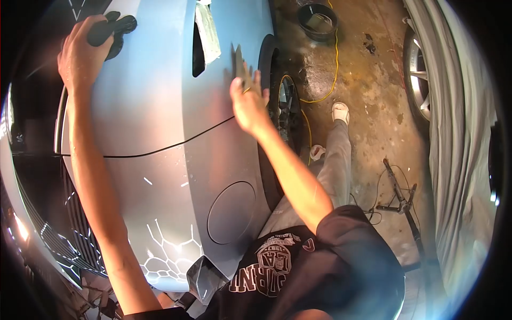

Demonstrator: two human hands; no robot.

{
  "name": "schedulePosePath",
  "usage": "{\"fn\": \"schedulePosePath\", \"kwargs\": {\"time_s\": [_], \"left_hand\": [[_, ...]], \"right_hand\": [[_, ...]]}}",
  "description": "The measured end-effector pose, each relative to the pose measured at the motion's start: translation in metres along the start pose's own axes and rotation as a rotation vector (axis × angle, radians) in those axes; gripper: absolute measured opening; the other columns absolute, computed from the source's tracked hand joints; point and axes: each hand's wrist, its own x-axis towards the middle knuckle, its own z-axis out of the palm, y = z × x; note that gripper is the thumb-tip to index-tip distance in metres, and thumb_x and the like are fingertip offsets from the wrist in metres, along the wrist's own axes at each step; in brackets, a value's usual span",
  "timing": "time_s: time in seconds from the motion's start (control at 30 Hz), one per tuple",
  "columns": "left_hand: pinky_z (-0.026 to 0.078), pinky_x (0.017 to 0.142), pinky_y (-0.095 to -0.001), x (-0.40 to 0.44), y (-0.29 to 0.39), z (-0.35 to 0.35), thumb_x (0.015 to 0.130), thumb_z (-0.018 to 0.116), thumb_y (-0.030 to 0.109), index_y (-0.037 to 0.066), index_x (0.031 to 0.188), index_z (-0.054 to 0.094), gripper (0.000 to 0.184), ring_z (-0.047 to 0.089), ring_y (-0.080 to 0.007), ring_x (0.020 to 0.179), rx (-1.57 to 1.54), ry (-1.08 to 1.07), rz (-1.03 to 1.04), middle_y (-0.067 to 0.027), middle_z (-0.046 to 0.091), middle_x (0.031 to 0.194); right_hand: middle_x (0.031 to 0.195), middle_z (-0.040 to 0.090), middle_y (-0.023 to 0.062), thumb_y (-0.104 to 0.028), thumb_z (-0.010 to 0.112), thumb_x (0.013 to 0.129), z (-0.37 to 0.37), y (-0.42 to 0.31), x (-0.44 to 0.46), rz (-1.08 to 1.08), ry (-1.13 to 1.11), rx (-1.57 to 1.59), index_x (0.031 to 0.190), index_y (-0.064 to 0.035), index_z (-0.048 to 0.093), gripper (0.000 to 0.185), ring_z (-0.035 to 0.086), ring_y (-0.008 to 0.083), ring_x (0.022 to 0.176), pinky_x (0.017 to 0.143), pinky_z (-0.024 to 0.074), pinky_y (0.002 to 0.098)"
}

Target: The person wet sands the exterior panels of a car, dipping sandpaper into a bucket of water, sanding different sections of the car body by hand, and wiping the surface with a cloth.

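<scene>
My left hand (82,56) is at the upper left, by the edge of the dark glass. Its fingers close around a black tool with several rounded lobes (113,33), whose exact kind I cannot make out. My right hand (250,104) lies against the car's side near the wheel arch, fingers stretched along the panel and a ring on one finger. Just beyond those fingers a dark pointed shape shows; whether it is a thin tool or a shadow I cannot tell. Between both arms spreads the glossy silver-blue car panel (144,117), crossed by a thin dark seam and bearing a round flap (231,212).
A whitish sheet (208,34) sticks in a dark slot on the panel. On the wet floor (373,90) stand a black bucket (318,24), a yellow cord (337,64) and a black stand (401,200). A grey cover (453,133) drapes another vehicle at right.
</scene>
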Motion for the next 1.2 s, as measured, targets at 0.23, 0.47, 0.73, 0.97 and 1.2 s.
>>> {"fn": "schedulePosePath", "kwargs": {"time_s": [0.23, 0.47, 0.73, 0.97, 1.2], "left_hand": [[0.051, 0.093, -0.0423, 0.005, 0.004, 0.000, 0.085, 0.073, 0.032, 0.029, 0.117, 0.066, 0.033, 0.064, -0.0254, 0.109, -0.010, -0.015, 0.013, 0.0064, 0.068, 0.115], [0.049, 0.084, -0.0427, 0.029, -0.089, 0.117, 0.072, 0.073, 0.016, 0.012, 0.089, 0.071, 0.018, 0.065, -0.0296, 0.095, -0.745, 0.192, 0.086, -0.0060, 0.069, 0.097], [0.049, 0.084, -0.0419, 0.000, 0.041, -0.032, 0.070, 0.071, 0.012, 0.014, 0.090, 0.072, 0.021, 0.065, -0.0298, 0.095, -0.224, 0.188, 0.033, -0.0058, 0.069, 0.095], [0.049, 0.084, -0.0416, -0.004, 0.038, -0.034, 0.069, 0.070, 0.012, 0.015, 0.091, 0.073, 0.022, 0.065, -0.0298, 0.094, -0.251, 0.175, 0.023, -0.0051, 0.069, 0.095], [0.047, 0.083, -0.0416, -0.001, 0.027, -0.020, 0.072, 0.069, 0.015, 0.018, 0.090, 0.073, 0.019, 0.064, -0.0278, 0.094, -0.283, 0.169, 0.035, -0.0039, 0.069, 0.094]], "right_hand": [[0.165, 0.026, 0.0111, -0.046, 0.030, 0.108, 0.013, 0.009, -0.070, 0.022, -0.048, -0.113, 0.160, -0.0142, 0.024, 0.061, 0.009, 0.0388, 0.155, 0.116, 0.0029, 0.0698], [0.167, 0.021, 0.0109, -0.038, 0.037, 0.107, 0.017, -0.009, -0.104, -0.155, 0.023, -0.279, 0.157, -0.0088, 0.031, 0.059, 0.013, 0.0370, 0.155, 0.117, 0.0047, 0.0674], [0.137, 0.059, 0.0197, -0.040, 0.044, 0.107, -0.009, 0.022, -0.075, -0.198, 0.282, -0.017, 0.139, -0.0007, 0.055, 0.052, 0.057, 0.0321, 0.126, 0.102, 0.0436, 0.0404], [0.162, 0.035, 0.0078, -0.042, 0.047, 0.103, 0.010, 0.015, -0.090, -0.308, 0.061, -0.236, 0.154, -0.0097, 0.040, 0.061, 0.016, 0.0406, 0.153, 0.114, 0.0041, 0.0707], [0.165, 0.030, 0.0071, -0.031, 0.055, 0.098, 0.004, -0.012, -0.100, -0.465, 0.059, -0.592, 0.154, -0.0151, 0.040, 0.060, 0.017, 0.0422, 0.153, 0.113, 0.0041, 0.0740]]}}
